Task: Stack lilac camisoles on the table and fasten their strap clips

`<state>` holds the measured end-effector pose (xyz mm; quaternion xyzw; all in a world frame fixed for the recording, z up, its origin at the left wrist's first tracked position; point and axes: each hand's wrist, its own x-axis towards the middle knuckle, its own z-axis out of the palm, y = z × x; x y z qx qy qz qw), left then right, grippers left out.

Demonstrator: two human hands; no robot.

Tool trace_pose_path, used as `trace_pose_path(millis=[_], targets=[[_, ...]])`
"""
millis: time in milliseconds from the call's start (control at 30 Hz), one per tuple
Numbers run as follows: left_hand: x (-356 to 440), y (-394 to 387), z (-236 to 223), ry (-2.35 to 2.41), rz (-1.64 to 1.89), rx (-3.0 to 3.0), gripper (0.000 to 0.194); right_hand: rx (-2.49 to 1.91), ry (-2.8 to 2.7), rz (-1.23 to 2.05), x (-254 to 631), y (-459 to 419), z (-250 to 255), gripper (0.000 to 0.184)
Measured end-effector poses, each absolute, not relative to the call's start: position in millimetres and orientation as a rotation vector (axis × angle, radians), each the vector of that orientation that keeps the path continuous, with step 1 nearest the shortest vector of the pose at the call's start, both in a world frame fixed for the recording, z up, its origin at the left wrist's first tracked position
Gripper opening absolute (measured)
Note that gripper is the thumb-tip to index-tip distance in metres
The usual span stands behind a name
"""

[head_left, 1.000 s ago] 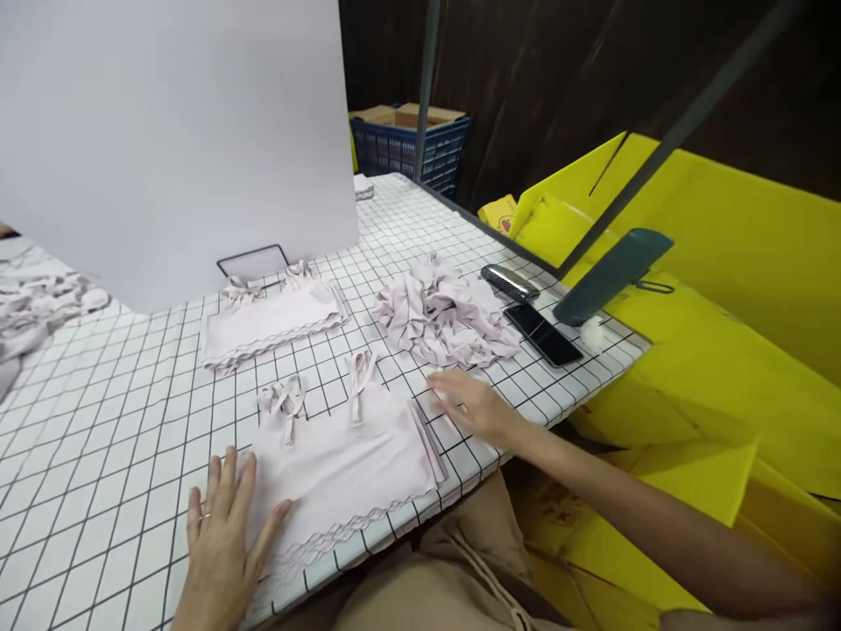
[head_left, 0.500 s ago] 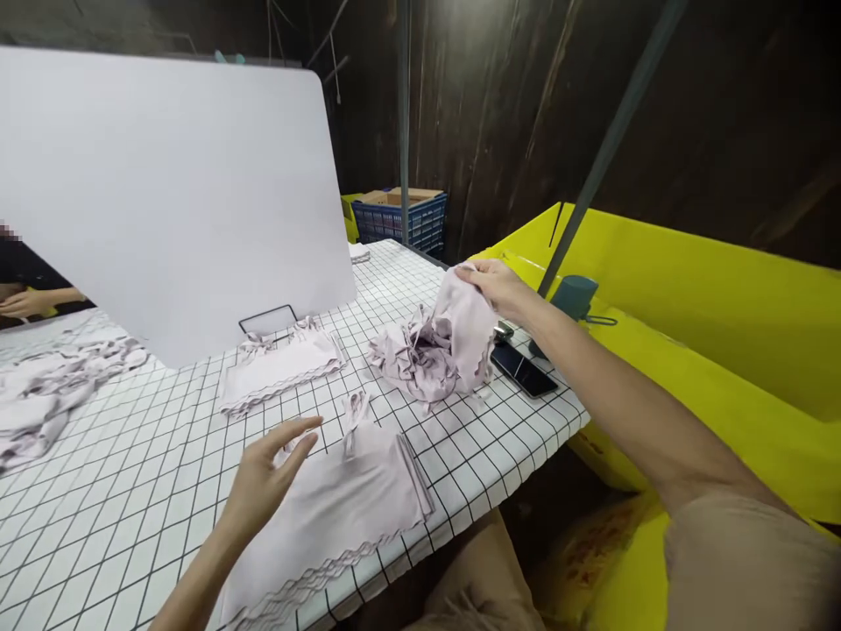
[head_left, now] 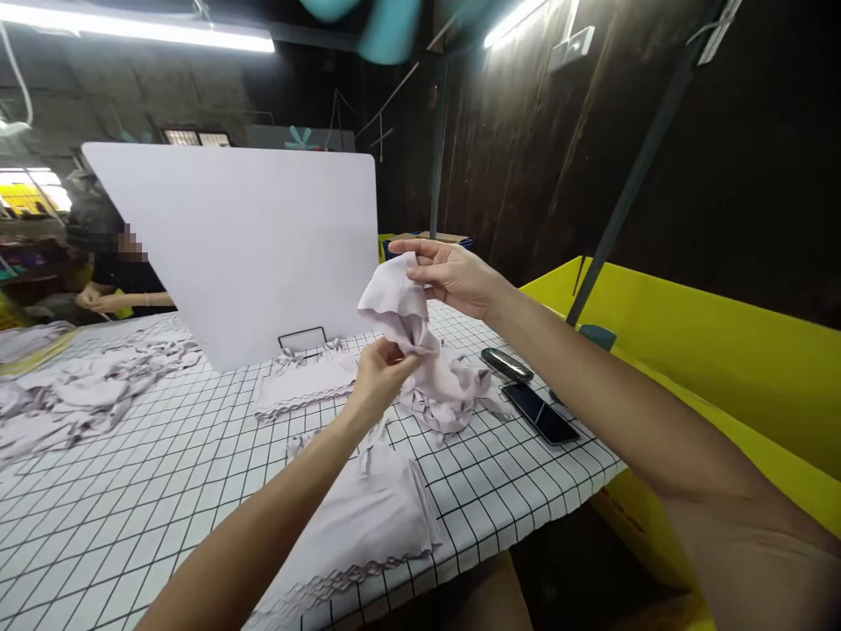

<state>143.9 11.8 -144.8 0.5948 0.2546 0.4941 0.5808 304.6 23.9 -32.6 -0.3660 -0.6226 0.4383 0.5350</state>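
Note:
Both my hands hold a pale pink strappy top (head_left: 396, 294), apparently a camisole, raised above the table. My right hand (head_left: 453, 273) pinches its upper edge between thumb and fingers. Lower down, my left hand (head_left: 385, 372) grips the bunched cloth, its fingers partly hidden by the fabric. Behind and below lies a loose heap of the same pink tops (head_left: 453, 399). A neat stack of folded tops (head_left: 368, 517) with wavy hems and straps lies near the front edge, under my left forearm. Farther back sits a second folded stack (head_left: 299, 386).
A large white board (head_left: 263, 245) stands on the grid-patterned tablecloth (head_left: 216, 464). To the right are a phone (head_left: 540, 414), a shiny dark case (head_left: 507, 365) and yellow panels (head_left: 710, 333). More pink garments (head_left: 92, 386) spread left, near another person (head_left: 124, 280).
My right hand has lifted the top off the heap and leftward. My left hand has come up from over the front stack and taken hold of it. The view has tilted up.

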Motion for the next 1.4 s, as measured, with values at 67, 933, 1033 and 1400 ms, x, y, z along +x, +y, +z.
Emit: trace_pose_path(millis=[67, 933, 1033, 1400], targets=[[131, 17, -142, 0.659, 1.216, 1.337, 0.029, -0.909, -1.463, 1.044, 298, 31, -33, 0.041], [-62, 19, -136, 0.902, 1.210, 1.217, 0.037, -1.064, -1.714, 1.367, 258, 65, -106, 0.018], [-66, 26, -160, 1.084, 1.307, 1.305, 0.030, -0.898, -1.519, 1.562, 249, 51, -110, 0.021], [-12, 3, -206, 0.731, 1.190, 0.979, 0.049, -0.802, -1.544, 1.154, 221, 31, -133, 0.041]])
